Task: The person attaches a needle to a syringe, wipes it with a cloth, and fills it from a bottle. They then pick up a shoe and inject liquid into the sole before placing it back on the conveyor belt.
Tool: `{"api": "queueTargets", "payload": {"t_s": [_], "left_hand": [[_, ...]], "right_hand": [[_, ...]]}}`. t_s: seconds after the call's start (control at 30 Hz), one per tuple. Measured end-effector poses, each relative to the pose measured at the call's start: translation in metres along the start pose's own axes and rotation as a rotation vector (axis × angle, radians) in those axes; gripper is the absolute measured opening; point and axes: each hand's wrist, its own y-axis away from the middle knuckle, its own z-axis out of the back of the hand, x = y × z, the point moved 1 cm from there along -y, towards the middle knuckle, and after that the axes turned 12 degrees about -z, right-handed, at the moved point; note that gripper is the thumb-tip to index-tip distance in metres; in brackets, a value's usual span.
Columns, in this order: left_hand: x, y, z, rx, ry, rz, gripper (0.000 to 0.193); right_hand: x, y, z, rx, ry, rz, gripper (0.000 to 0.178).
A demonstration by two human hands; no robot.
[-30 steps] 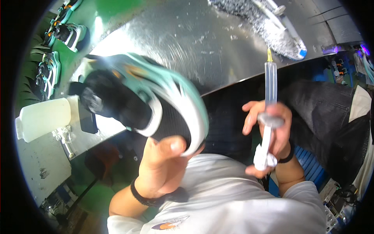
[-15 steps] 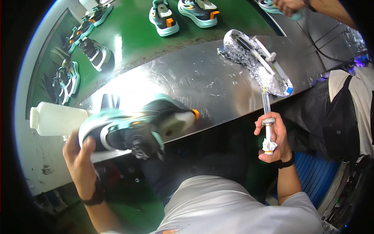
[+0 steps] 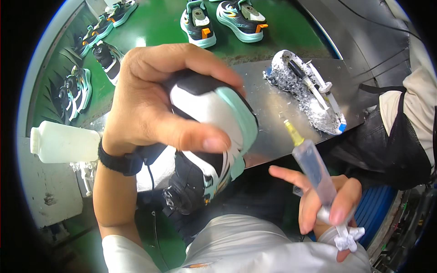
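Observation:
My left hand (image 3: 148,98) is closed around a sneaker (image 3: 207,107) in black, white and mint, held up close to me. The fingers and thumb wrap one end, while its dark collar and laces hang lower. In my right hand (image 3: 325,207) is a clear syringe (image 3: 314,168) with a yellow tip pointing up and left toward the sneaker, tip and shoe apart. White crumpled material sits at the plunger end. Beyond it on the metal table lies a white, sole-shaped piece (image 3: 314,98) crusted with grey and black fluff, with a black-and-white stick lying across it.
Several similar sneakers (image 3: 241,20) stand on the green surface (image 3: 154,27) ahead and at the far left. A whitish plastic bottle (image 3: 66,142) lies on its side at the left. At the right sits another person in dark clothing (image 3: 387,141).
The sneaker has been raised and turned, coming nearer to me in my left hand. My right hand has drawn the syringe away from the fluffy piece. The other person's hand has left view.

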Motion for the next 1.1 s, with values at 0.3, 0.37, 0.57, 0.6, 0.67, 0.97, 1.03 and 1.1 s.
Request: {"api": "queueTargets", "payload": {"t_s": [0.3,0.37,0.57,0.6,0.67,0.97,1.03,1.1], "left_hand": [[0.055,-0.002,-0.023,0.002,0.454,-0.397,0.059],[0.047,-0.006,-0.018,-0.009,0.48,-0.36,0.059],[0.046,-0.008,-0.025,0.134,0.409,-0.424,0.058],[0.049,-0.006,-0.029,0.1,0.43,-0.477,0.058],[0.052,-0.004,-0.025,0.067,0.45,-0.532,0.058],[0.047,0.003,-0.027,0.038,0.498,-0.389,0.056],[0.048,0.0,-0.023,0.094,0.462,-0.415,0.058],[0.05,-0.004,-0.019,0.155,0.433,-0.443,0.06]], "right_hand": [[0.013,-0.04,0.025,0.267,-0.134,-0.263,0.043],[0.011,-0.041,0.027,0.281,-0.117,-0.286,0.042],[0.007,-0.042,0.017,0.24,-0.158,-0.173,0.038],[0.008,-0.04,0.017,0.247,-0.145,-0.191,0.038],[0.008,-0.039,0.014,0.254,-0.132,-0.208,0.038],[-0.001,-0.037,0.015,0.235,-0.07,-0.146,0.035],[-0.001,-0.035,0.018,0.221,-0.083,-0.128,0.035],[-0.001,-0.031,0.021,0.201,-0.091,-0.108,0.037]]}}
